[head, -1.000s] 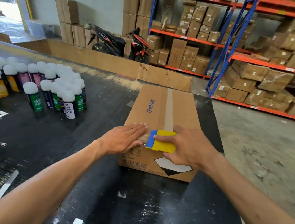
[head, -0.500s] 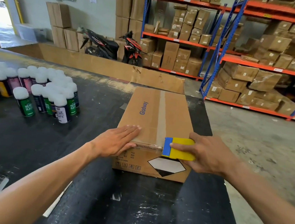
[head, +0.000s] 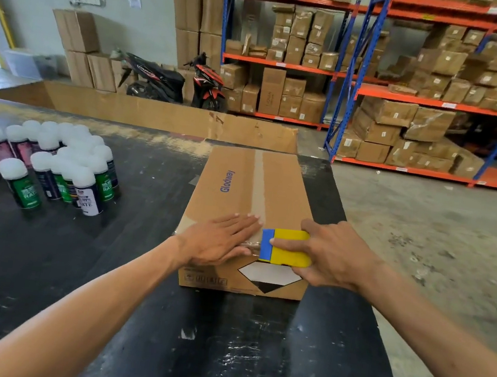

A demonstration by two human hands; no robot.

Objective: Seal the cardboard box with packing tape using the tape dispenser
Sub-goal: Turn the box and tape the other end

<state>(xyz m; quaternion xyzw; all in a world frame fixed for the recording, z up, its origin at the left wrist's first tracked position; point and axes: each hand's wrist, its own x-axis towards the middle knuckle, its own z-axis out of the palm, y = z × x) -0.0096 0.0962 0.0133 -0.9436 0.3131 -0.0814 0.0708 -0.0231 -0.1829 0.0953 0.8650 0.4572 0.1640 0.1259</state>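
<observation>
Cardboard box [head: 250, 188] — left hand [head: 219, 241] flat (right hand [head: 330, 254] gripping dispenser [head: 287, 247]).

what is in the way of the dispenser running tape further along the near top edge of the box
Going rightward, nothing visible: the tape dispenser, gripped by the right hand, has bare cardboard box edge ahead. Leftward, the left hand lies flat on the edge.

Two bare forearms reach in from the near edge, sleeveless as far as shown. The left hand [head: 219, 241] and right hand [head: 331, 255] wear no gloves, rings or watch.
</observation>
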